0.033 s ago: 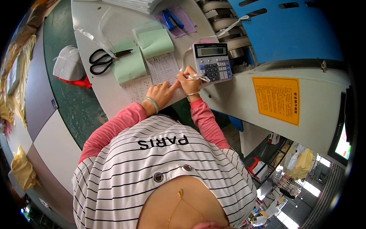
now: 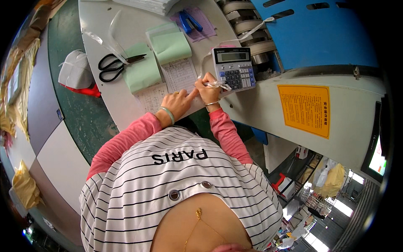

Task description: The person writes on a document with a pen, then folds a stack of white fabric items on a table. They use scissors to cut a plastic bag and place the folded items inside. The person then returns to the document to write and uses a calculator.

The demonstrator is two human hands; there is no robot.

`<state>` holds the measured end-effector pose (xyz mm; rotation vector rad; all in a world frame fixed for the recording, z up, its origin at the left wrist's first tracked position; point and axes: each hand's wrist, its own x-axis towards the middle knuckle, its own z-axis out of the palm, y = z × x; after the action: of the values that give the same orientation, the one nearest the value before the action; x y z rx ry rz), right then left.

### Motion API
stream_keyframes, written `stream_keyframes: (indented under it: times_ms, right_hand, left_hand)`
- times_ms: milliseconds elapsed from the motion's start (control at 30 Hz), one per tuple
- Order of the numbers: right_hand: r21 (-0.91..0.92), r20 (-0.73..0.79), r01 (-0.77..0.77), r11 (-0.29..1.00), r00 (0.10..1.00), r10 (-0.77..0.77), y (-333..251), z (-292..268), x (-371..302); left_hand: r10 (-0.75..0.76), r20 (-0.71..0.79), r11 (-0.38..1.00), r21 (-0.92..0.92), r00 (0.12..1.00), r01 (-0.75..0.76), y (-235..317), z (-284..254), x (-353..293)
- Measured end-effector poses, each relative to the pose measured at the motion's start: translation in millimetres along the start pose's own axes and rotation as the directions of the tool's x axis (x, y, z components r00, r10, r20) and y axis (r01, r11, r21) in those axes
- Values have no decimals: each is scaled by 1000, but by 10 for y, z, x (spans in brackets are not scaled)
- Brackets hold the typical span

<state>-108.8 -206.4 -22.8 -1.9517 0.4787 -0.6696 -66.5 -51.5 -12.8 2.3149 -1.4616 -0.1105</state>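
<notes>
My left hand (image 2: 178, 103) lies on the near edge of the papers, its index finger stretched toward my other hand. It holds nothing. A pen (image 2: 200, 77) with a white strip tied to it is pinched in my right hand (image 2: 208, 90), over the right edge of a handwritten form (image 2: 179, 74). The form belongs to a pad whose green cover (image 2: 171, 45) is folded back. Left of it, a second green-covered pad (image 2: 142, 71) lies over another written sheet (image 2: 152, 97). A grey calculator (image 2: 226, 66) sits just right of my right hand.
Black-handled scissors (image 2: 112, 69) rest partly on the left pad. A blue stapler-like tool (image 2: 190, 22) lies on purple paper (image 2: 206, 26) at the back. Beyond the calculator stand metal rollers (image 2: 247, 25) and a blue machine panel (image 2: 315, 42). A white bundle (image 2: 75, 70) is left of the table.
</notes>
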Motion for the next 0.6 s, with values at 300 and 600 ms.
stream_keyframes:
  times_ms: [300, 600]
  right_hand:
    - [1, 14, -8, 1000, 1000, 7, 69, 3, -9]
    - [9, -14, -32, 999, 999, 32, -59, 2, -1]
  left_hand:
    - [-7, -3, 1000, -4, 1000, 7, -5, 26, 0]
    - [-10, -19, 1000, 1, 1000, 10, 1, 28, -3]
